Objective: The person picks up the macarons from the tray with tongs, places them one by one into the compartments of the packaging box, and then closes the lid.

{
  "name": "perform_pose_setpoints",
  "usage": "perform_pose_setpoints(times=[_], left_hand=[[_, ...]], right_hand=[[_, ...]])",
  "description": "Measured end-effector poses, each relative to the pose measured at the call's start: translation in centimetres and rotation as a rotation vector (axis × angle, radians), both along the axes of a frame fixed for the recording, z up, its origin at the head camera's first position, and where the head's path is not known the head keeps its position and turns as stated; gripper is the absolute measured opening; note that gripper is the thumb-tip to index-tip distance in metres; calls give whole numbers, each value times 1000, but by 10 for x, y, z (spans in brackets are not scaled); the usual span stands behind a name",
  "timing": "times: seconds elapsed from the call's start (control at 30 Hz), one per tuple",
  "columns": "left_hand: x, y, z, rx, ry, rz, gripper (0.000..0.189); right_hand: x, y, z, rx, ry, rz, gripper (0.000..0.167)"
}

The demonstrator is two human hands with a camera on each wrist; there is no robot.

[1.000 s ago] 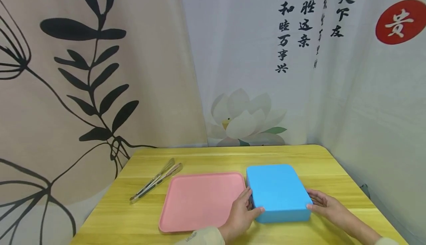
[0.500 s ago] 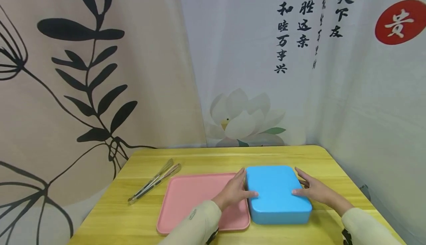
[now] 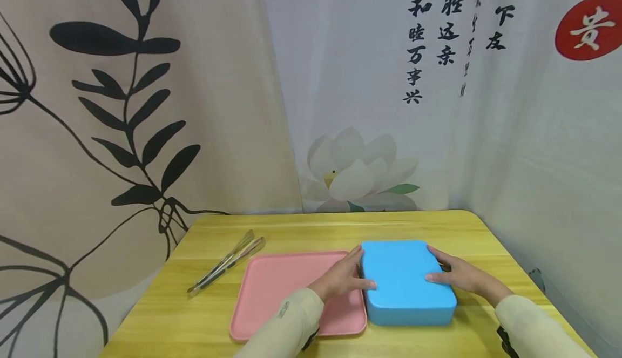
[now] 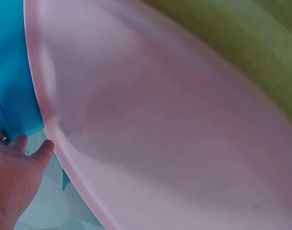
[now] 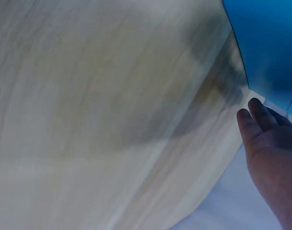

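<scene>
A blue lidded box (image 3: 403, 279) rests on the wooden table, right beside a pink tray (image 3: 272, 288). My left hand (image 3: 340, 277) reaches over the tray's right edge and holds the box's left side, thumb on top and fingers along the far side. On the opposite side, my right hand (image 3: 461, 275) holds the box with its thumb on the top and its fingers down the right side. A seam runs along the side of the box (image 4: 14, 72) in the left wrist view. The right wrist view shows fingertips (image 5: 253, 103) at the box's lower corner.
Metal tongs (image 3: 225, 263) lie at an angle left of the tray. The yellow wooden table (image 3: 486, 255) ends at a printed cloth backdrop (image 3: 228, 104) behind it and to the right.
Both hands have slid from the box's near part to farther back along its sides, thumbs now on top. Lately the right fingers have drawn closer to the box; the box itself has barely shifted.
</scene>
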State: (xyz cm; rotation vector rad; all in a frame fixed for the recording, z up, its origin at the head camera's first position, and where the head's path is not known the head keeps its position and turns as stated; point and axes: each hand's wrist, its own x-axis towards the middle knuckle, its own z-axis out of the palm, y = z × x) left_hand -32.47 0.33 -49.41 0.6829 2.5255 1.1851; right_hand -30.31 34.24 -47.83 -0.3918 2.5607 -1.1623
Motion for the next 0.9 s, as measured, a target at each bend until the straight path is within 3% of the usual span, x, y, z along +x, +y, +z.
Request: perform_pose_setpoints(times=[0.23, 0.5, 0.9], left_hand=[[0, 6, 0, -15, -13, -28, 100], [4, -1, 0, -40, 76, -69, 105], [8, -2, -6, -72, 100, -115, 104]], right_hand=[[6, 10, 2, 21, 0, 31, 94], [15, 15, -5, -101, -57, 131, 99], [19, 15, -8, -106, -108, 146, 97]])
